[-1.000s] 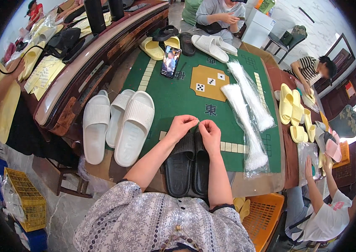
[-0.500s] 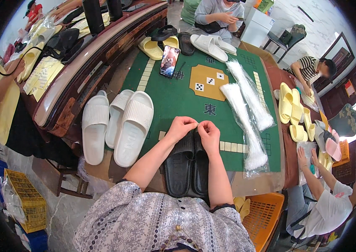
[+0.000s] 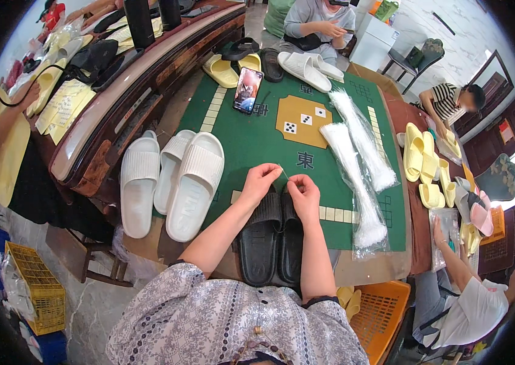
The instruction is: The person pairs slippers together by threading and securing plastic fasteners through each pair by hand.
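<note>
A pair of black slide sandals (image 3: pixel 259 252) lies at the near edge of the green mat, toes pointing away from me. Over their toe ends my left hand (image 3: pixel 261 184) pinches a thin pale strand (image 3: pixel 284 173) between thumb and forefinger. My right hand (image 3: pixel 304 193) pinches the same strand lower down, so it spans the small gap between them. Whether the strand passes through the sandals is hidden. To the left rest white slide sandals (image 3: pixel 195 182). Farther right, bundles of thin white strands (image 3: pixel 350 170) lie in clear plastic bags.
A lit phone (image 3: pixel 247 91) stands among sandals at the mat's far side. Yellow slides (image 3: pixel 414 152) cover the brown table to the right, where co-workers handle footwear. An orange crate (image 3: pixel 382 310) sits below at right, a yellow crate (image 3: pixel 37 289) at left.
My hands have drawn slightly apart, the left one upward, and the strand now shows between them. At the right, a co-worker's hands have shifted.
</note>
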`<move>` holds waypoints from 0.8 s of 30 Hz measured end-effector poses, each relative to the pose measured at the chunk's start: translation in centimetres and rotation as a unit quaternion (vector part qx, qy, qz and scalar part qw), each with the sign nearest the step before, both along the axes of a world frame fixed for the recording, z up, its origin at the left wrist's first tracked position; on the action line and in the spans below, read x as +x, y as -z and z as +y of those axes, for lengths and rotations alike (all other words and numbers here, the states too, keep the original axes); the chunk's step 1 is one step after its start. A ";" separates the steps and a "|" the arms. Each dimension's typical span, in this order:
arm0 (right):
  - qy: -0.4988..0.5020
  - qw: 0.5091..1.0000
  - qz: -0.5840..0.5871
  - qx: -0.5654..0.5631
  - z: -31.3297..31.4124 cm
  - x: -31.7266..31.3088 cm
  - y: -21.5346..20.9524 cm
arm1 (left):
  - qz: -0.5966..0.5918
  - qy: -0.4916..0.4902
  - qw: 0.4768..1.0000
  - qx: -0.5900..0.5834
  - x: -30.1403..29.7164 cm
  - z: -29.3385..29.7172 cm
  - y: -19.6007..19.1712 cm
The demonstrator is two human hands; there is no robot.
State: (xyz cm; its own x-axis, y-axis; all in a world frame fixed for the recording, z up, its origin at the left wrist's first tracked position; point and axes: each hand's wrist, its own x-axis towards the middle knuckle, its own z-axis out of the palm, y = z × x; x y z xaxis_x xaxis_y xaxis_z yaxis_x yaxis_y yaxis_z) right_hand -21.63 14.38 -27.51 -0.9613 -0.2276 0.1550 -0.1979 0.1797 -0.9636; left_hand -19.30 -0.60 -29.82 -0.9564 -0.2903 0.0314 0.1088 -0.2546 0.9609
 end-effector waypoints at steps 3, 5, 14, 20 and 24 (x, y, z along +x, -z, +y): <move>0.003 0.998 0.023 0.059 0.0 -0.1 0.1 | 0.005 -0.009 1.000 0.007 0.1 0.1 -0.3; -0.001 0.998 0.011 0.068 0.1 -0.2 0.3 | 0.008 0.003 1.000 0.006 0.1 0.2 -0.4; -0.004 1.000 0.003 -0.028 0.0 -0.1 0.4 | -0.019 0.071 0.986 -0.150 0.3 0.6 -0.4; -0.006 0.999 -0.010 -0.043 0.1 -0.3 0.9 | 0.002 -0.021 0.996 -0.086 -0.4 0.4 0.8; -0.009 1.000 -0.016 -0.023 0.1 -0.3 0.6 | -0.020 -0.022 0.997 -0.066 -0.3 0.4 0.3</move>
State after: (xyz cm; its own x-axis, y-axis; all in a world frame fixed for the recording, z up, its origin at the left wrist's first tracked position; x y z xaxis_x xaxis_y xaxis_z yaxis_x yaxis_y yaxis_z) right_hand -21.93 14.44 -28.14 -0.9620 -0.2377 0.1345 -0.1690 0.1312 -0.9768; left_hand -19.59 -0.19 -30.07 -0.9440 -0.3282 0.0337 0.0773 -0.1209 0.9896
